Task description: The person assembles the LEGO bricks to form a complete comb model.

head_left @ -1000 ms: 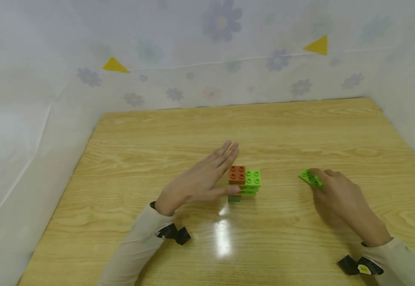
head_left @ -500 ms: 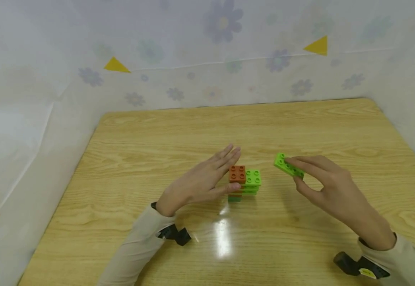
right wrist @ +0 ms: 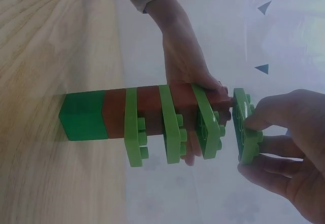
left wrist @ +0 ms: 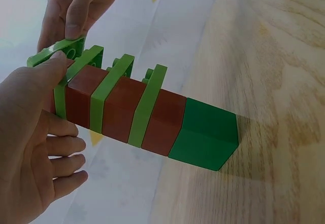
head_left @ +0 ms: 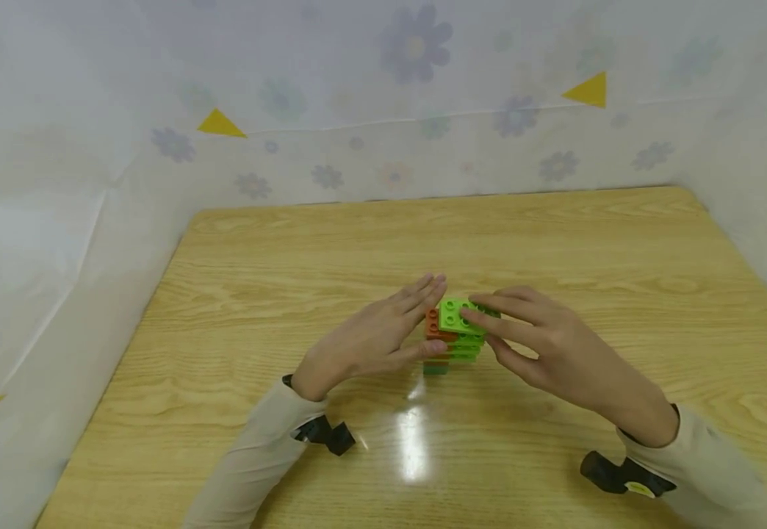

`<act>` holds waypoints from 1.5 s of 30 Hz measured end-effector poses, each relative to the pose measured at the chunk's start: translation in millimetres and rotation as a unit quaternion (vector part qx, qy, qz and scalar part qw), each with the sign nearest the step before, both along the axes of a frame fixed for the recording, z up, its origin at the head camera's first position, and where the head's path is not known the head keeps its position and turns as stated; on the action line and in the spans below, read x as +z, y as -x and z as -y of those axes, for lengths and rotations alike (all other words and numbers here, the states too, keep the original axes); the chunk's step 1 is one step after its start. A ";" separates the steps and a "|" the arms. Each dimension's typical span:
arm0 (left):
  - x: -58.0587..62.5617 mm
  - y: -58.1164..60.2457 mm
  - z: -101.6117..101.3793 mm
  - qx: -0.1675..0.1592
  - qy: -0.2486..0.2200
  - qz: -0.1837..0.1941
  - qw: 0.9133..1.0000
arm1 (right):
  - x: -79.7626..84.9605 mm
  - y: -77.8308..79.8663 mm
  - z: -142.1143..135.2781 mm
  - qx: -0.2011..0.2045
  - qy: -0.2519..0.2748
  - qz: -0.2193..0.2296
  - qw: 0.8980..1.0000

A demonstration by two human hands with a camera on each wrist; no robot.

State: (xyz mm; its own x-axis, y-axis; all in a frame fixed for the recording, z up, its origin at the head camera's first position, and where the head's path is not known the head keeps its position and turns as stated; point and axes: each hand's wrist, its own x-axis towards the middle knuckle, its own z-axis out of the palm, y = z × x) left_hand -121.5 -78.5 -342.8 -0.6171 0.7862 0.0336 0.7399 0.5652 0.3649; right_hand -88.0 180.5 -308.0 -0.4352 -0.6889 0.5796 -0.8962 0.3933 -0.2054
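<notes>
Near the middle of the table, a tower of toy building bricks stands upright, with a dark green brick (left wrist: 205, 135) at its base. Above that, red-brown bricks (left wrist: 123, 109) alternate with thin light green bricks (right wrist: 171, 125) that jut out to one side. My left hand (head_left: 370, 330) holds the tower near its top, thumb on the near side and fingers reaching around the far side. My right hand (head_left: 549, 345) pinches another thin light green brick (right wrist: 242, 127) by its end. In the right wrist view this brick is slightly apart from the top studs.
The wood-grain table (head_left: 278, 257) reaches out around the tower. A pale flowered sheet (head_left: 357, 88) with yellow triangles stands behind it and along the sides. Dark wrist cameras (head_left: 340, 438) hang beneath both sleeves.
My right hand has lifted the thin light green brick from the table at the right and carried it left to above the tower. The left hand has stayed nearly still.
</notes>
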 end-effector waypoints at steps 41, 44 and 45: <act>0.9 -16.6 13.8 -0.094 -0.273 -0.296 0.910 | -7.4 3.7 13.1 0.020 0.001 -0.024 1.000; 0.4 -20.2 13.6 -0.113 -0.244 -0.307 0.913 | -8.9 3.4 13.7 0.017 0.008 -0.029 0.999; 0.2 -21.0 13.4 -0.115 -0.236 -0.308 0.915 | -9.5 3.3 14.1 0.016 0.011 -0.030 0.999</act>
